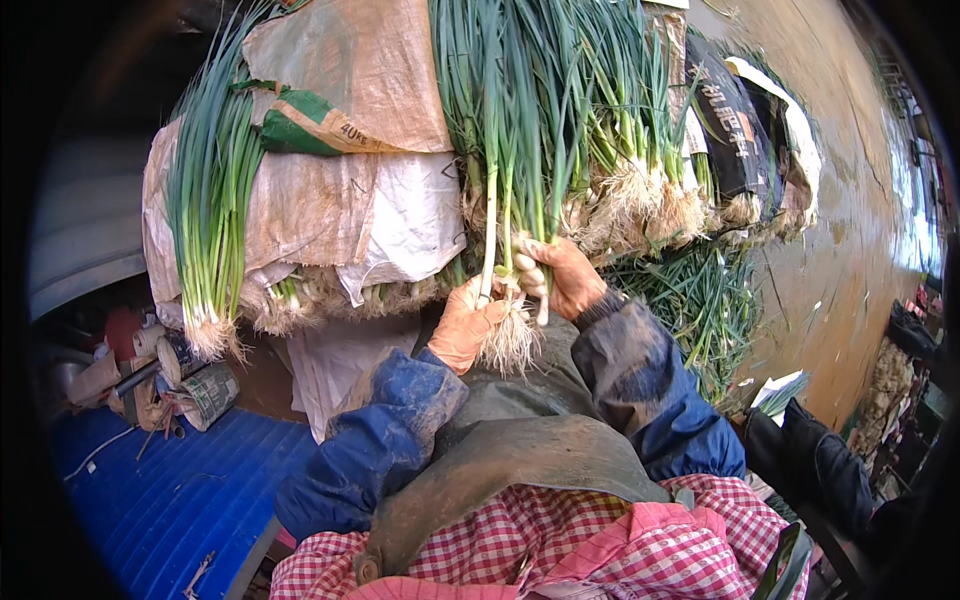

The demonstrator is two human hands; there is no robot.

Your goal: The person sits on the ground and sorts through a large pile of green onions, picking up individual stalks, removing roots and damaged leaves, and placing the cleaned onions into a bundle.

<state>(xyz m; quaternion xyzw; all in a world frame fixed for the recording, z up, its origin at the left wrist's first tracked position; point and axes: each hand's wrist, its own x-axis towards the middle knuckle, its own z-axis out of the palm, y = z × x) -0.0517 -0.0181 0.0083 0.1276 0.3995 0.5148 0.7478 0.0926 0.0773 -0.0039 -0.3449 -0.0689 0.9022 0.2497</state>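
My left hand, in an orange glove, grips the lower end of a pale green-onion stalk. Just to the right, my gloved right hand holds several more stalks by their rounded white bulbs. Stringy roots hang between and below both hands. The long green leaves of the held stalks stretch away from me over the heap, where they blend with others. Beyond my right hand lie more green onions with tangled roots towards me.
A separate green-onion bundle lies over woven sacks at left. Trimmed leaves cover the wet floor at right, near a person's dark-clothed leg. Lower left are a blue corrugated sheet and a dented pot-like container.
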